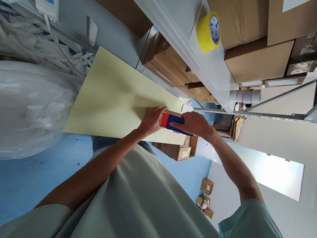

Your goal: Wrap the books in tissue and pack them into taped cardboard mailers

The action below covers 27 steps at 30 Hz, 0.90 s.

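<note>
Over the pale yellow board (pixel 111 90), a small blue-and-red box (pixel 178 124) is held between my two hands. My right hand (pixel 195 123) is closed round its right end, thumb across the blue face. At the red end, my left hand (pixel 153 119) is closed against the edge, with the fingertips over the tan upper side. A tan strip, which looks like cardboard, shows along the box's far side; I cannot tell if it is a separate piece. The fingers behind the box are partly hidden.
On the shelf above stand a yellow tape roll (pixel 208 31), cardboard boxes (pixel 259 60) and white rolls (pixel 245 96). A big clear plastic bag (pixel 25 105) bulges at the left, beside white paper strips (pixel 13 39). An open carton (pixel 175 150) sits below the board.
</note>
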### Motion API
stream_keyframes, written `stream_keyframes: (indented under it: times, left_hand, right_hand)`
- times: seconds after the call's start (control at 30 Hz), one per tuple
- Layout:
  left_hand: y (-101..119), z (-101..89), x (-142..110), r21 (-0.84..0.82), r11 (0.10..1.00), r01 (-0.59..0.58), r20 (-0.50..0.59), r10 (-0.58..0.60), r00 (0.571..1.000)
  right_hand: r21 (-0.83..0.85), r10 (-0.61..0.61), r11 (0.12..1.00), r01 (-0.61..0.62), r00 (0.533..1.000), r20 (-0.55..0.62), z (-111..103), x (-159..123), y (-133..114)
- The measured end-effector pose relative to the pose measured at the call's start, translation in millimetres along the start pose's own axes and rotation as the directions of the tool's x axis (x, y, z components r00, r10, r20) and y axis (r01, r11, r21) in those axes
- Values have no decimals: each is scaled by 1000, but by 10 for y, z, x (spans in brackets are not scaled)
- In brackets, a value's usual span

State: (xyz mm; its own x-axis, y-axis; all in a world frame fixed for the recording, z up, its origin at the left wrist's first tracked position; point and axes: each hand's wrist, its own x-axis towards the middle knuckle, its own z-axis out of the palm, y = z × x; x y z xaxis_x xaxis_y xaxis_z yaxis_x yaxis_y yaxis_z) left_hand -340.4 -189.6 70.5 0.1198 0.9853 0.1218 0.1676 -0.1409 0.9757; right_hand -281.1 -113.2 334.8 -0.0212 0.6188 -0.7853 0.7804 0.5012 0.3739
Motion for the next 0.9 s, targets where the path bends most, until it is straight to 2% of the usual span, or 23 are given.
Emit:
stream_keyframes:
  times: [0.17,0.33,0.5,0.67,0.9]
  left_hand:
    - [-78,76,-51,100,993,61,-14,-60,998]
    - [-142,121,-23,125,984,123,-78,-113,990]
    - [-171,120,-39,160,982,99,-79,-87,993]
    - [-199,108,-81,192,979,61,-42,-54,998]
    - [-208,115,-101,227,973,34,4,-36,999]
  right_hand:
    - [4,-17,1000,17,1000,7,43,29,1]
    - [13,-2,1000,2,1000,3,82,32,76]
    - [16,19,1000,-19,1000,11,163,40,250]
    - [38,7,999,-7,1000,20,389,122,516]
    - [142,-39,989,36,999,19,802,421,880]
